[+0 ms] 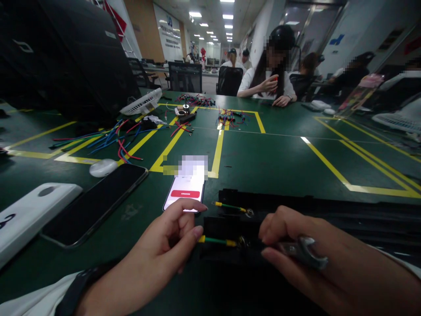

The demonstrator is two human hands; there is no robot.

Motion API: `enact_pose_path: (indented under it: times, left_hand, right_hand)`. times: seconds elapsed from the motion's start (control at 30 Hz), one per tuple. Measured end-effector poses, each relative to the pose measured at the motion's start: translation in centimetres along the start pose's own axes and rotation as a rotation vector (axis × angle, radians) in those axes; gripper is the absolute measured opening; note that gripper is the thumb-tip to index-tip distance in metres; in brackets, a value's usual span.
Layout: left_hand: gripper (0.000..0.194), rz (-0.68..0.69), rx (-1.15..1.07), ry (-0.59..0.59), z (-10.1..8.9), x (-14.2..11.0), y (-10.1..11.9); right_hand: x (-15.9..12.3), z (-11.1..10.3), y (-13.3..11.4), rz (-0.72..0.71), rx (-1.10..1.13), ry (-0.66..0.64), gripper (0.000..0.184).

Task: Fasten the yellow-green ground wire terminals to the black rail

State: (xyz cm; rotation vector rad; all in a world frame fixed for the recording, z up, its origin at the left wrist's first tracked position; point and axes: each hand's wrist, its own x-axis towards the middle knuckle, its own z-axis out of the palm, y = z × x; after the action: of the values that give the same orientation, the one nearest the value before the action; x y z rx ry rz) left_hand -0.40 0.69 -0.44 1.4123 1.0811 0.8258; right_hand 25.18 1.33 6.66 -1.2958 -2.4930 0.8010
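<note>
My right hand [296, 237] is closed around a metal open-end wrench [307, 252], its jaw sticking out past my palm. Below the fingers of my left hand [174, 237], the thumb tip meets or nearly meets the yellow end of a short green wire [217, 241]; index finger and thumb are apart. That wire runs to a fastener [242, 242] on a black bar-shaped part [226, 224]. A second green-and-yellow wire [230, 206] lies just beyond it, its ring end at another fastener [250, 213]. My right fingertips are close to both fasteners.
A lit phone [187, 184] lies beyond my left hand. To the left are a dark phone [98, 206], a white case [36, 215] and loose coloured cables [121, 138]. Yellow tape [217, 151] marks the green table. A person [269, 79] sits opposite.
</note>
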Motion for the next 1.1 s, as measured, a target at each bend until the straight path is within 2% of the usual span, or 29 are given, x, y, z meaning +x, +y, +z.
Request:
enact_pose_path:
  times: [0.2, 0.4, 0.57, 0.63, 0.77, 0.87, 1.1]
  left_hand:
    - [0.019, -0.009, 0.013, -0.004, 0.0, 0.2, 0.1]
    - [0.018, -0.006, 0.018, -0.008, -0.1, 0.0, 0.1]
    - [0.017, -0.015, 0.000, 0.005, 0.0, 0.0, 0.2]
    - [0.017, -0.015, 0.005, 0.003, 0.1, 0.0, 0.2]
    - [0.017, -0.010, -0.009, 0.003, 0.0, 0.1, 0.2]
    - [0.019, -0.002, -0.014, -0.006, -0.1, 0.2, 0.1]
    - [0.023, 0.008, -0.029, 0.000, -0.1, -0.1, -0.3]
  right_hand:
    - [0.2, -1.1, -0.9, 0.039, -0.026, -0.025, 0.009]
    - [0.9, -2.4, -1.0, -0.025, -0.015, -0.075, 0.012]
    - [-0.1, -3.7, -0.3, -0.003, 0.037, 0.042, 0.009]
    - [-0.4, -3.7, -0.2, 0.013, 0.038, 0.074, 0.011]
    - [-0.3, -2.5, -0.5, -0.020, 0.016, 0.038, 0.004]
    - [0.1, -1.8, -0.9, -0.036, -0.008, 0.038, 0.008]
    - [0.4, -1.3, -0.7, -0.028, -0.019, 0.022, 0.007]
